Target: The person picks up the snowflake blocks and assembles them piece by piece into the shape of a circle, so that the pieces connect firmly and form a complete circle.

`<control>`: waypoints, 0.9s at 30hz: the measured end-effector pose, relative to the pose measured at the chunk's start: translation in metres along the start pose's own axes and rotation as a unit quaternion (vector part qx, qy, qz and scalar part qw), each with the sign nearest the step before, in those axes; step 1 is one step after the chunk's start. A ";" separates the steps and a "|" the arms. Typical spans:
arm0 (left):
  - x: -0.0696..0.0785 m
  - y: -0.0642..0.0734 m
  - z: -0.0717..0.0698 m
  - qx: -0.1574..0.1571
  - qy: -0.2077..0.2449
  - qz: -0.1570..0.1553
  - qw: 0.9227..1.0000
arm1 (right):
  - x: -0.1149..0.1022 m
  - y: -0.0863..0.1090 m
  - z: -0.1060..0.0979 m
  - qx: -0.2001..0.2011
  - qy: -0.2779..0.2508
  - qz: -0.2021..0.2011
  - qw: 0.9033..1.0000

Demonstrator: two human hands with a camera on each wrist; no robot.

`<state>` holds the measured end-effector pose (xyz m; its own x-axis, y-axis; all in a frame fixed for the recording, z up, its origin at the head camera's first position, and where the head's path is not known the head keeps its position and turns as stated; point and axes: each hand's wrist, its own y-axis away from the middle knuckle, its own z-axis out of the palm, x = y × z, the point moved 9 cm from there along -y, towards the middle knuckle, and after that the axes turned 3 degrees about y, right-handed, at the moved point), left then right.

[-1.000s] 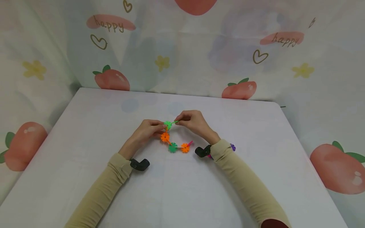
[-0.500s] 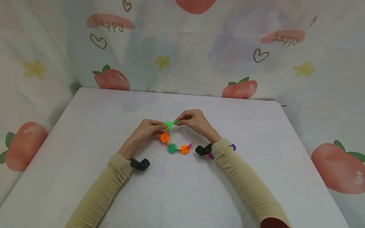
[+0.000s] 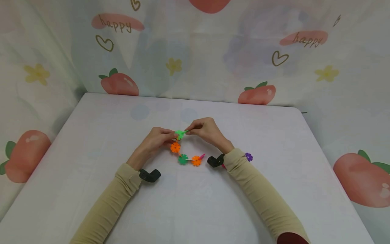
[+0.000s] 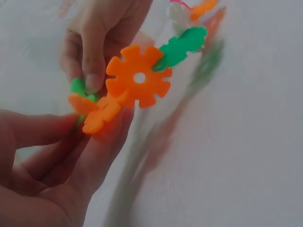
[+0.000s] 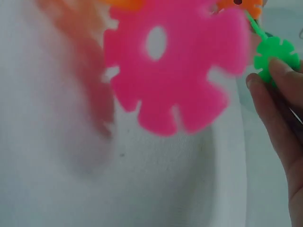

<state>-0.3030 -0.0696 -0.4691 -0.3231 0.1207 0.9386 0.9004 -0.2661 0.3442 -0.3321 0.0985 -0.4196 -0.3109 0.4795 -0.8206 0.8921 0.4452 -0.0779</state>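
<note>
A curved chain of slotted plastic snowflake discs hangs between my hands above the white table. In the head view, my left hand (image 3: 158, 138) pinches the chain's upper end at a light green disc (image 3: 180, 134). My right hand (image 3: 207, 129) pinches another light green disc (image 3: 186, 131), seen nearly edge-on against the first. Lower down the chain come an orange disc (image 3: 175, 147), a dark green disc (image 3: 183, 159), a white disc (image 4: 180, 18) and a second orange disc (image 3: 196, 161). At the free end, a pink disc (image 5: 189, 56) looms large in the right wrist view.
A purple disc (image 3: 248, 157) lies on the table (image 3: 189, 210) beyond the right sleeve (image 3: 259, 189). Something pink (image 3: 224, 166) shows partly from under that sleeve. Patterned cloth (image 3: 201, 51) hangs behind and beside the table.
My right hand has shifted slightly left, bringing its light green disc closer over the other one. The chain's lower part has swung a little left and toward me. My left hand has stayed nearly still.
</note>
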 end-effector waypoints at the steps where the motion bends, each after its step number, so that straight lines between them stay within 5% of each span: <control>1: 0.001 0.000 0.000 0.003 -0.004 0.003 1.000 | -0.001 0.000 0.000 0.000 0.000 -0.002 1.000; 14: 0.000 0.001 0.003 0.024 -0.002 0.005 1.000 | 0.000 0.000 0.006 -0.019 0.009 -0.004 1.000; 22: -0.004 -0.002 0.002 -0.005 0.061 -0.012 0.998 | 0.008 0.019 -0.016 -0.023 0.078 0.012 0.997; 27: -0.002 -0.002 -0.002 -0.017 0.041 -0.019 0.999 | 0.013 0.037 -0.032 -0.029 0.109 0.023 0.993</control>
<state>-0.3048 -0.0713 -0.4719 -0.3809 0.0535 0.9231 0.8769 -0.2957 0.3790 -0.3137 0.1459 -0.4150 -0.3398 0.6491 -0.6806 0.8885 0.4589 -0.0059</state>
